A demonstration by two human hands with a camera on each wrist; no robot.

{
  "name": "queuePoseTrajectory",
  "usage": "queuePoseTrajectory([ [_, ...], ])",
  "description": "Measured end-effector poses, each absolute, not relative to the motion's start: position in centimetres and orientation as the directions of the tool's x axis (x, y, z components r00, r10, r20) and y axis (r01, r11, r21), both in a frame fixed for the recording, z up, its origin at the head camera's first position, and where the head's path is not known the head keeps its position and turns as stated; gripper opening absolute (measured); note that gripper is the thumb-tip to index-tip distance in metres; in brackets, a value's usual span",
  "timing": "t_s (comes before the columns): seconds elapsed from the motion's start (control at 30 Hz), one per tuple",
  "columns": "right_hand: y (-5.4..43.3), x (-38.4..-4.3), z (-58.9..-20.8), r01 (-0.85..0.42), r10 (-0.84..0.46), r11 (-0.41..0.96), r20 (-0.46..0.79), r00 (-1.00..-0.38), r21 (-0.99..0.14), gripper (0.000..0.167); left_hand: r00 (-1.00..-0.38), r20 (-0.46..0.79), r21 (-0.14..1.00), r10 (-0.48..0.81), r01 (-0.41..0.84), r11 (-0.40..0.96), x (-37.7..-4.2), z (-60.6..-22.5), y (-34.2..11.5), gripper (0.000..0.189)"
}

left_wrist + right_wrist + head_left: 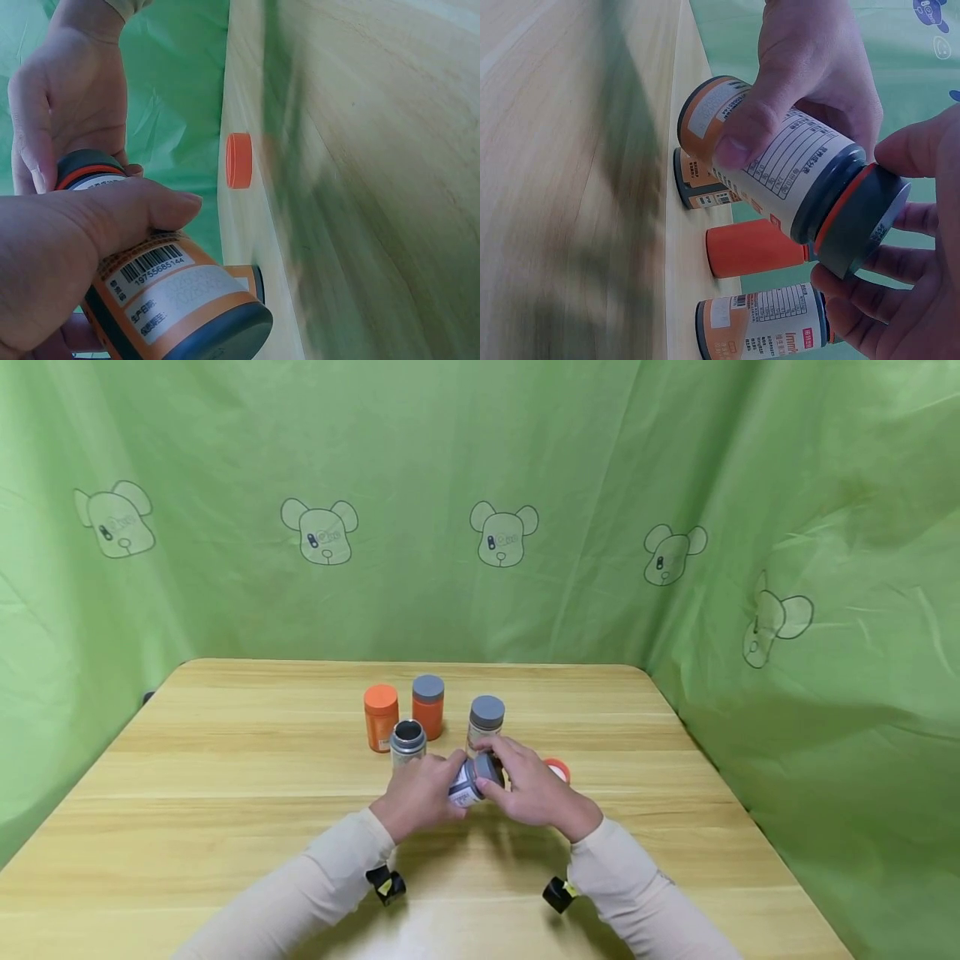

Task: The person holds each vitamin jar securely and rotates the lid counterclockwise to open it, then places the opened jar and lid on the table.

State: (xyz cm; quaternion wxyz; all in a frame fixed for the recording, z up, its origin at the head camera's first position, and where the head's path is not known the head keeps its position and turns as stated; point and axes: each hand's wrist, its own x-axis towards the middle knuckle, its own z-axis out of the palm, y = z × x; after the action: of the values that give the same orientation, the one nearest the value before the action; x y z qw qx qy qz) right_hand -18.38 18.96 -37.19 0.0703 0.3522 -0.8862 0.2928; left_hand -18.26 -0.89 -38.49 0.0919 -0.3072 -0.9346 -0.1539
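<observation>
My left hand [423, 795] grips a labelled supplement bottle [780, 165] around its body, tilted over the table. The fingers and thumb of my right hand [528, 783] pinch that bottle's dark grey lid [864, 219]. An orange-red ring shows between lid and body; whether the threads are engaged I cannot tell. Just behind my left hand, an uncapped bottle [408, 739] stands upright with its dark mouth showing. A grey-lidded bottle [486, 714] stands behind my right hand, its lower part hidden. Beside the right hand lies a loose orange lid [239, 160], partly covered in the head view.
Toward the back left stand an orange bottle with an orange lid [381, 718] and an orange-red bottle with a grey lid [428, 708]. The wooden table [225, 743] ends at green curtains [420, 602] at the back and sides.
</observation>
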Motion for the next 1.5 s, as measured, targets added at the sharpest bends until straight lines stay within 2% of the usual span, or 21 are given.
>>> queuePoseTrajectory([
  [0.6,19.3,-18.2,-36.9,-0.677,-0.571,0.55,0.371,-0.732,-0.49,0.042,-0.808,0.25,0.252,0.534,0.586,0.77,-18.3,-38.5,-1.2,0.057],
  [1.1,22.0,-19.6,-38.9,-0.591,-0.463,0.615,0.368,-0.807,-0.522,0.041,-0.841,0.242,0.393,0.483,0.541,0.744,-18.0,-39.3,-2.6,0.059],
  [1.33,23.9,-20.8,-39.8,-0.495,-0.371,0.649,0.329,-0.869,-0.578,0.036,-0.851,0.28,0.427,0.445,0.526,0.736,-17.7,-40.1,-4.0,0.059],
  [1.5,25.0,-21.6,-39.7,-0.42,-0.305,0.66,0.288,-0.908,-0.623,0.036,-0.859,0.302,0.434,0.413,0.51,0.743,-17.5,-40.5,-5.2,0.065],
])
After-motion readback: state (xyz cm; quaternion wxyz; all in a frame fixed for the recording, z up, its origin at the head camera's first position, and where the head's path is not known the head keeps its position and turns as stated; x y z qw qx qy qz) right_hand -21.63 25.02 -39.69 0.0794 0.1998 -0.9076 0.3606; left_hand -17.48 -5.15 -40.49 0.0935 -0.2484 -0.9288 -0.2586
